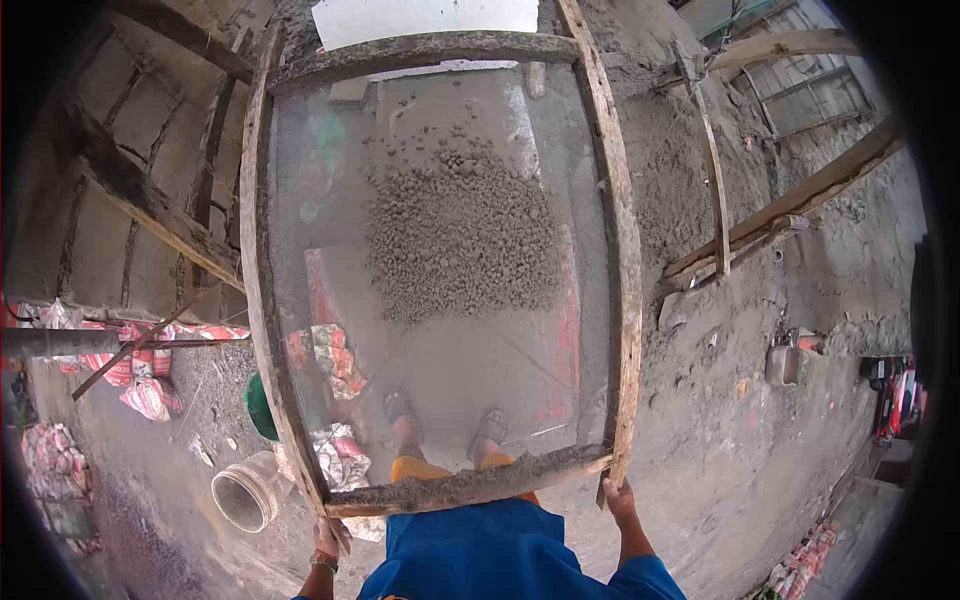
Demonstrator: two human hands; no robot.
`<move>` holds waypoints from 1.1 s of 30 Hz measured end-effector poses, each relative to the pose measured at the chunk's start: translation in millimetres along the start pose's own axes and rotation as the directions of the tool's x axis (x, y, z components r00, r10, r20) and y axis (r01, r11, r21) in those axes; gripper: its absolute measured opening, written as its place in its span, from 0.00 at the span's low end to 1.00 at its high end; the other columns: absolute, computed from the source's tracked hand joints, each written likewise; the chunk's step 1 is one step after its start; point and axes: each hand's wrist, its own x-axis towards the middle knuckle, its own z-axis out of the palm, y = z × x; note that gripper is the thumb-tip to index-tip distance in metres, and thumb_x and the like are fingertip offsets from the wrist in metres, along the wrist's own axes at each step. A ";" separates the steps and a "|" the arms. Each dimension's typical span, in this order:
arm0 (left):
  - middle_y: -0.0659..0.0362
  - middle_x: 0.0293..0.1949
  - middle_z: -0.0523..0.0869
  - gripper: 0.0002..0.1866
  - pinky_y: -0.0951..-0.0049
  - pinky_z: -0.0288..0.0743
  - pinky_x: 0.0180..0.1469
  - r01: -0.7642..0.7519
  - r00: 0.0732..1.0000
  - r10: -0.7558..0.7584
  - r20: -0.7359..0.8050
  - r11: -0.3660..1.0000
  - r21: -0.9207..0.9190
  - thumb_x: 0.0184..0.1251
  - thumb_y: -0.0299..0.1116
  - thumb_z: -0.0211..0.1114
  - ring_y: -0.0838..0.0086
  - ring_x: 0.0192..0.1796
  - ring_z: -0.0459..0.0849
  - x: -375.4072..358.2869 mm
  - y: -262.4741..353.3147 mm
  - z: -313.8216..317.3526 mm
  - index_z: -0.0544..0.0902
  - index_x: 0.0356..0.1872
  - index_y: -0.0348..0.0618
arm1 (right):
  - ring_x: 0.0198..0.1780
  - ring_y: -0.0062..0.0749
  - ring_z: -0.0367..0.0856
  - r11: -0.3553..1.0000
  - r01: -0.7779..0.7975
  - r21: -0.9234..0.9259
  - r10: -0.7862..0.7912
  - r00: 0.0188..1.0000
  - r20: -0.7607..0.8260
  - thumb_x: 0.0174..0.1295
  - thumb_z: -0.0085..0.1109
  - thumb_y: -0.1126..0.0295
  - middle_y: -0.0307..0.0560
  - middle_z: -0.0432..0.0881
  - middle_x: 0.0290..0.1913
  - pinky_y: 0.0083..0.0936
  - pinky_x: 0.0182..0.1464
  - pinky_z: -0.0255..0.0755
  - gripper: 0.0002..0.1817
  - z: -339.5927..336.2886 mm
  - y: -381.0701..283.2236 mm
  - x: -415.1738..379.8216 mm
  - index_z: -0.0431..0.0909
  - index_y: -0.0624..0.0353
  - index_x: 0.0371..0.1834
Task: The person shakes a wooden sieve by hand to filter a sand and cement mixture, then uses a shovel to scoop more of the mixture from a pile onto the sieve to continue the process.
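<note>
A large wooden-framed sieve (621, 260) stretches out in front of my body, its mesh fine enough to see my feet through. Grey gravelly lumps (465, 235) lie in a heap on the mesh, toward the far half. My left hand (326, 540) is closed round the frame's near left handle end. At the near right corner, my right hand (619, 497) grips the other handle end. The fingers of both hands are partly hidden by the wood.
A white bucket (243, 497) stands on the ground to the left, with a green container (260, 407) beyond it. Printed sacks (342, 455) lie under and left of the sieve. Wooden beams (790, 200) stick out at the right, and more timber (150, 200) at the left.
</note>
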 end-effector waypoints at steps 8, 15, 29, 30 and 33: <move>0.59 0.15 0.74 0.37 0.71 0.72 0.18 0.046 0.998 -0.048 0.037 0.997 0.064 0.57 0.76 0.46 0.70 0.15 0.75 121.8 186.4 108.9 0.76 0.27 0.45 | 0.47 0.54 0.82 0.892 0.002 -0.452 -0.158 0.938 -0.308 0.52 0.59 0.35 0.67 0.82 0.38 0.37 0.49 0.73 0.41 22.1 -182.6 140.5 0.79 0.73 0.42; 0.61 0.14 0.74 0.36 0.72 0.70 0.16 -0.036 0.994 0.014 0.111 0.979 0.202 0.53 0.77 0.50 0.72 0.13 0.73 103.0 438.6 158.1 0.75 0.23 0.50 | 0.46 0.57 0.83 0.860 0.176 -0.480 -0.321 0.916 -0.239 0.48 0.52 0.27 0.74 0.81 0.38 0.38 0.47 0.75 0.52 -8.5 -444.0 105.6 0.78 0.82 0.41; 0.56 0.18 0.75 0.37 0.67 0.75 0.18 0.120 0.993 -0.119 0.013 0.990 -0.077 0.56 0.73 0.53 0.68 0.17 0.77 32.7 -1.1 -9.0 0.75 0.31 0.41 | 0.43 0.28 0.77 0.985 0.169 -0.035 -0.173 0.963 -0.206 0.58 0.63 0.55 0.45 0.80 0.42 0.28 0.48 0.72 0.27 12.9 29.8 17.2 0.73 0.67 0.52; 0.56 0.18 0.75 0.37 0.67 0.75 0.19 0.096 0.995 -0.096 0.008 0.994 -0.059 0.56 0.73 0.53 0.68 0.17 0.77 21.5 -8.4 -12.9 0.75 0.33 0.40 | 0.43 0.26 0.77 0.987 0.159 -0.020 -0.160 0.963 -0.217 0.58 0.62 0.56 0.44 0.80 0.42 0.28 0.48 0.72 0.27 12.6 39.7 14.2 0.73 0.67 0.53; 0.57 0.17 0.75 0.36 0.69 0.74 0.18 0.073 0.997 -0.073 -0.017 0.997 -0.015 0.57 0.73 0.51 0.69 0.17 0.77 73.6 52.8 31.8 0.74 0.27 0.43 | 0.44 0.29 0.78 0.971 0.192 -0.145 -0.221 0.950 -0.222 0.58 0.62 0.53 0.47 0.81 0.42 0.29 0.49 0.72 0.29 23.3 1.2 81.0 0.73 0.68 0.53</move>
